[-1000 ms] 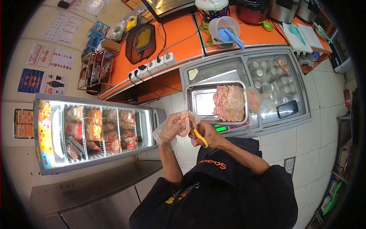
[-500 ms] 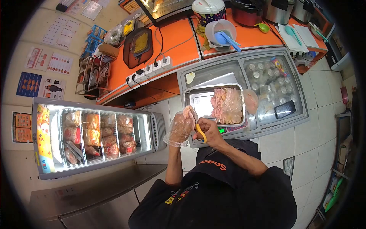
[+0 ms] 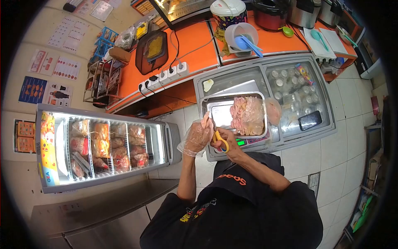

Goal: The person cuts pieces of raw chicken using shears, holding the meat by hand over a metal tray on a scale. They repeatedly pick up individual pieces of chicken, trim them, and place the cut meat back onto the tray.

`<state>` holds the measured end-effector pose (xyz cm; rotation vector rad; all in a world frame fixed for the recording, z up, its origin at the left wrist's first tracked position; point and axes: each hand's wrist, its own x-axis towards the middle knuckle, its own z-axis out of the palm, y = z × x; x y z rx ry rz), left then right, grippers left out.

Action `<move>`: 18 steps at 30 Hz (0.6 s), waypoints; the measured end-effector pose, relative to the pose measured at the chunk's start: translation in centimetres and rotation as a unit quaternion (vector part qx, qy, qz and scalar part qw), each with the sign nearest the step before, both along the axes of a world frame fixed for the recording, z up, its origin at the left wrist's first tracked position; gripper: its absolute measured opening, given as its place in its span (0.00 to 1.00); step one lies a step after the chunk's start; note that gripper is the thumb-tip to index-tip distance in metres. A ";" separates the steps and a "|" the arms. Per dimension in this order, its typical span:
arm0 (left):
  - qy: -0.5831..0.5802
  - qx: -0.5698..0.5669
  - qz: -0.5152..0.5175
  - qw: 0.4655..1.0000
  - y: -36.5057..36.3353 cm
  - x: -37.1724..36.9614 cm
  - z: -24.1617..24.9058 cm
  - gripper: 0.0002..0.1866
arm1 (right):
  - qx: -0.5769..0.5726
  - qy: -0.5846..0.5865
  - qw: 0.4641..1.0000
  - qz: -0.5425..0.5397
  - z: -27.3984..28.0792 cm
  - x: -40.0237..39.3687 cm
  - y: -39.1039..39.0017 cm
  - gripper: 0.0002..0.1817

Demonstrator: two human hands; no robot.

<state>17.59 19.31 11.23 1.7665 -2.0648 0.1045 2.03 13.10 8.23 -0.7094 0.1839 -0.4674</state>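
Scissors (image 3: 221, 141) gripped in right hand (image 3: 227, 143), blades hard against raw meat piece (image 3: 206, 121) pinched by gloved left hand (image 3: 198, 137), just short of metal tray (image 3: 215, 108); likely risk: slippery glove, nicked fingers.

Orange letters on the black shirt (image 3: 232, 179), just below the fingers (image 3: 222, 135), appear upside down and read roughly "Sogoo"; the exact spelling is unclear. Posters (image 3: 43, 83) on the wall far left of the fingers carry print too small to read.
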 end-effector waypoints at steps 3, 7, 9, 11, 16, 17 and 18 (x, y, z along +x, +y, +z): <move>0.207 0.103 0.114 0.966 -0.3 -0.2 0.4 0.15 | 0.020 0.033 0.999 0.013 0.4 -0.5 0.0 0.13; -0.002 -0.010 -0.006 1.000 -0.9 0.2 0.2 0.16 | 0.006 0.015 1.000 -0.010 -0.2 -0.3 0.0 0.13; 0.066 0.079 0.020 0.994 -0.8 0.0 0.2 0.16 | 0.082 -0.067 0.994 0.005 -0.6 0.2 -0.2 0.13; 0.093 0.044 0.018 0.995 -0.3 0.6 -1.6 0.17 | 0.061 -0.020 0.998 0.015 -0.3 -0.3 -0.3 0.13; 0.046 0.031 -0.009 0.998 -0.2 0.6 -1.4 0.15 | 0.008 0.021 1.000 -0.013 -0.3 -0.4 0.1 0.11; 0.040 -0.009 -0.013 0.999 -0.1 0.3 -1.8 0.14 | 0.019 0.003 1.000 -0.014 -0.5 -0.3 0.0 0.10; 0.065 -0.027 -0.026 0.997 -0.2 0.4 -2.1 0.13 | 0.028 -0.017 0.999 -0.015 -1.1 0.1 -0.1 0.10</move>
